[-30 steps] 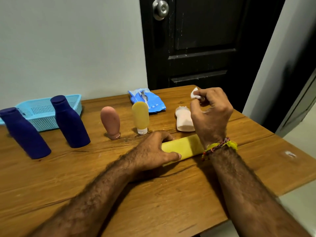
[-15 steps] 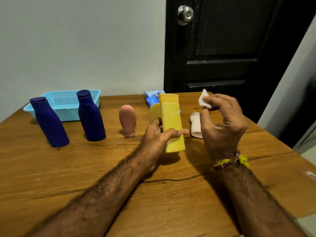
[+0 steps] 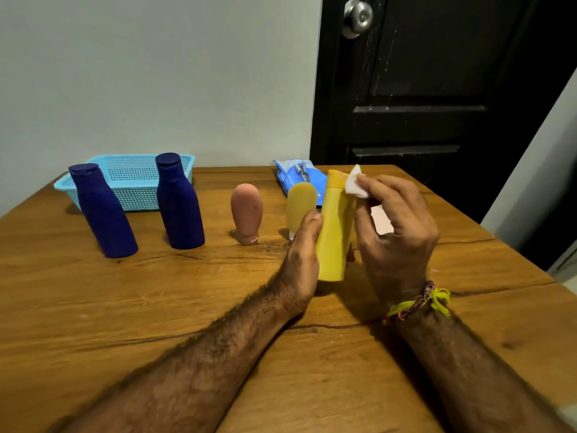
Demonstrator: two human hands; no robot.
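The left hand (image 3: 301, 260) grips a yellow bottle (image 3: 335, 226) and holds it upright, near the middle of the table (image 3: 156, 307). The bottle is smooth plastic, tall and flat-sided, with a darker yellow cap. I cannot tell if its bottom touches the wood. The right hand (image 3: 396, 232) pinches a small white wipe (image 3: 354, 184) between thumb and finger. The wipe is soft and folded, and it touches the bottle just by the cap.

The table is brown wood with long cracks and lines in it. Behind the hands stand a pink tube (image 3: 246, 210) and a yellow tube (image 3: 299, 204), both round-topped and standing on their caps. The left thumb covers the bottom of the yellow tube. A crinkly blue pack (image 3: 296, 178) lies at the back, partly behind the yellow tube and the bottle. To the left stand a blue bottle (image 3: 103, 214) and a second blue bottle (image 3: 179, 204), both dull and dark. They block part of a light blue basket (image 3: 134, 182) full of tiny holes.

A pale thing (image 3: 382, 218) peeks out behind the right hand; I cannot tell what it is. A string band (image 3: 421, 300) is tied on the right wrist. A black door (image 3: 437, 89) with a shiny knob (image 3: 357, 18) is cut off at the top.
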